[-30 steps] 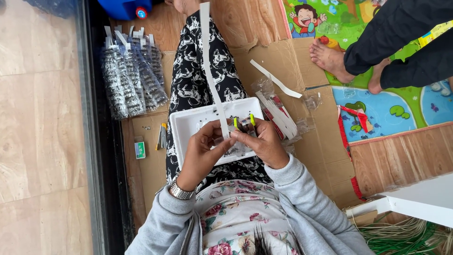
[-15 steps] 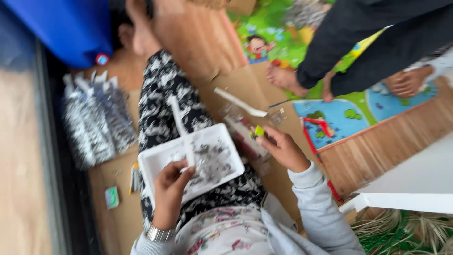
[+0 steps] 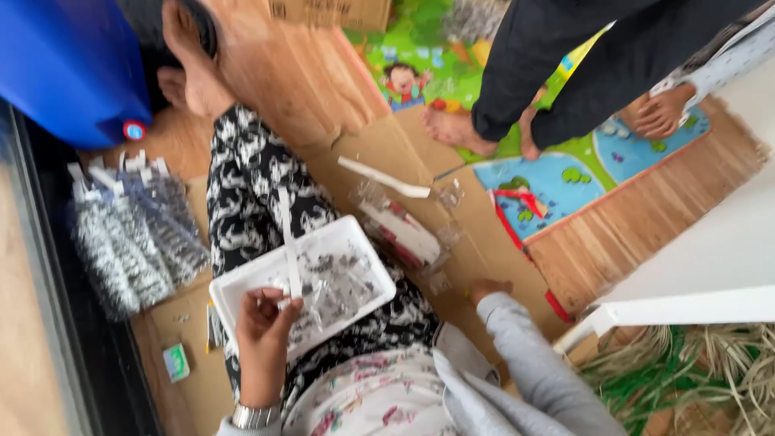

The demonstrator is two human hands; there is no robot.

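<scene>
— Flattened brown cardboard covers the floor where the person sits, and a bright cartoon play mat lies beyond its far edge. What rests on the person's lap?

— A white rectangular tray sits across the patterned trousers, its long axis slanting from the near left up to the far right. Small clear packets with dark bits fill its middle.

— And the left hand?

— The left hand is over the tray's near left corner, fingers pinched round the lower end of a white strip. The strip stands long and narrow, running from the hand away across the tray and past its far rim, pointing toward the person's feet. A metal watch sits on that wrist.

— The right hand?

— The right hand is on the cardboard to the right of the tray, well apart from it. Most of it is hidden by the grey sleeve; whether it is clenched or loose cannot be told.

— What else lies round the tray?

— Just right of the tray lies a clear bag holding white and red pieces, and farther off a second white strip lies slantwise. Left of the tray a row of silvery packed bags lies side by side, with a small green card near the tray's near left corner. Beyond the tray, another person's bare feet stand at the mat's edge.
</scene>
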